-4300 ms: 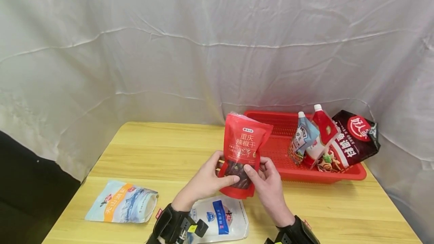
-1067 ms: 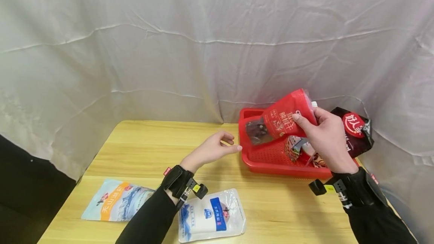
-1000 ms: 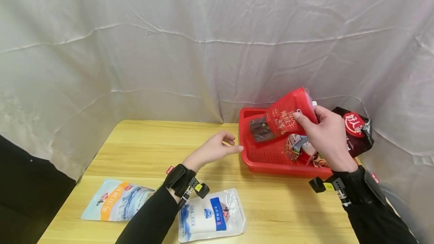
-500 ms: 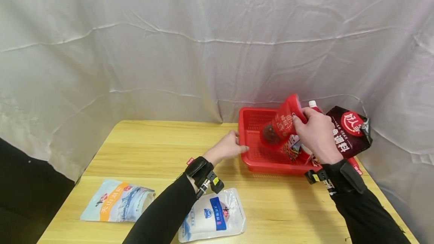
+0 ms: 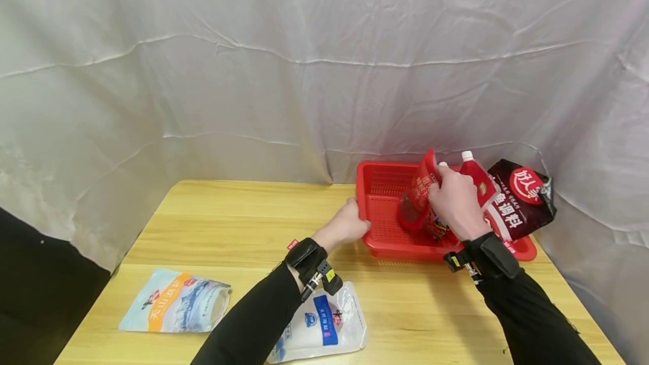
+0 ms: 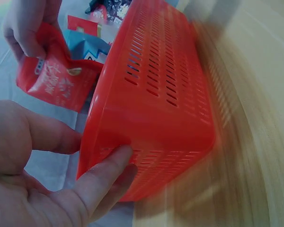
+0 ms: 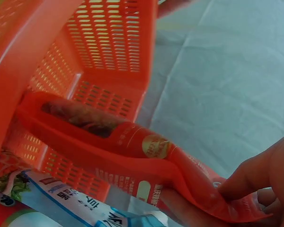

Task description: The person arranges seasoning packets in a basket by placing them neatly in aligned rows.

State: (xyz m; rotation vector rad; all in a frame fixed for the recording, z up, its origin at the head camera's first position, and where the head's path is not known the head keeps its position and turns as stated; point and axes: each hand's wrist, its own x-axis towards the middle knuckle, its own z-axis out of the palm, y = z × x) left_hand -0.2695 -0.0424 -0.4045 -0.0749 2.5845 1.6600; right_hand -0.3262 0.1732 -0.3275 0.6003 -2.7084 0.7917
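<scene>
My right hand (image 5: 451,199) grips the top of a red pouch of dried chillies (image 5: 417,199) and holds it upright inside the red basket (image 5: 377,185), against the other packets. In the right wrist view the pouch (image 7: 113,142) reaches down to the basket floor (image 7: 104,56). My left hand (image 5: 350,224) grips the basket's near left corner, thumb inside the rim and fingers on the outer wall (image 6: 146,156). The red pouch (image 6: 54,85) shows past the rim in the left wrist view.
In the basket's right end stand a red spouted pouch (image 5: 479,182), a pale blue one, mostly hidden, and a dark seasoning bag (image 5: 522,199). A white salt bag (image 5: 324,325) and a pale blue and orange pouch (image 5: 174,308) lie on the wooden table (image 5: 228,224) near the front edge.
My right hand carried the red pouch from the table's middle into the basket and stood it upright. My left hand let go of the pouch, reached right and took hold of the basket's corner.
</scene>
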